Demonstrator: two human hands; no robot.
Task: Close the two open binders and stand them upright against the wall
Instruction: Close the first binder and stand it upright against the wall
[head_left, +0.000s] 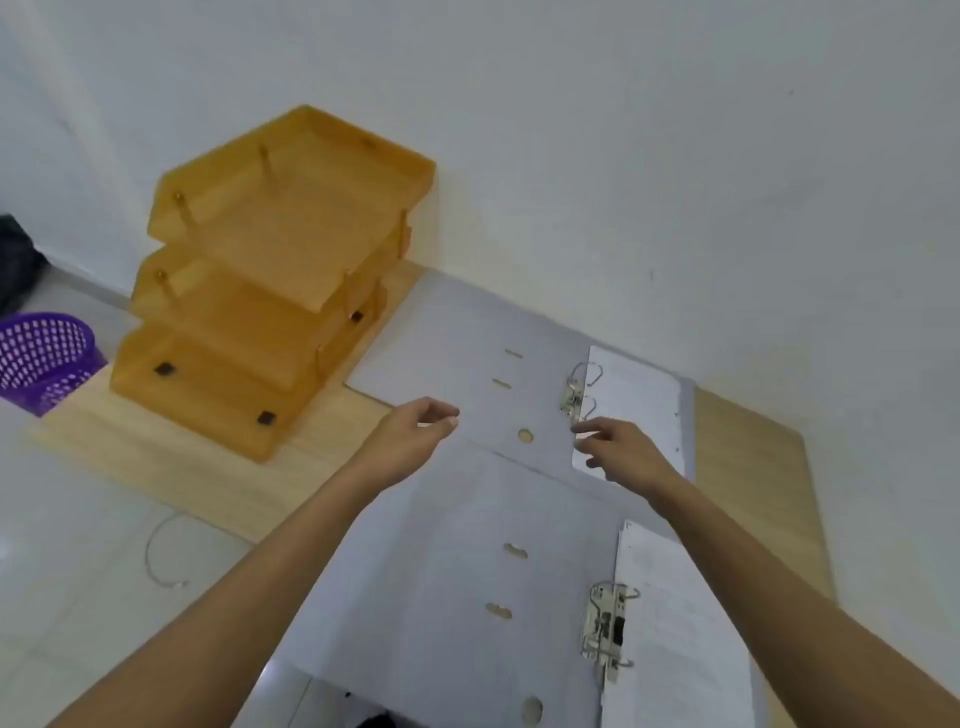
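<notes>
Two grey lever-arch binders lie open and flat on a low wooden board. The far binder (457, 353) rests near the white wall (623, 156), its metal ring clip (576, 395) upright and white sheets (639, 410) on its right half. The near binder (431, 587) overlaps its front edge and holds white sheets (680, 639) too. My left hand (415, 436) hovers over the far binder's left cover, fingers loosely curled, holding nothing. My right hand (618, 452) reaches beside the ring clip, fingers spread over the lower corner of the sheets.
An orange three-tier letter tray (270, 291) stands on the wooden board (156, 457) at the left, close to the wall. A purple mesh basket (44, 358) sits on the floor far left. A thin wire loop (156, 551) lies on the tiles.
</notes>
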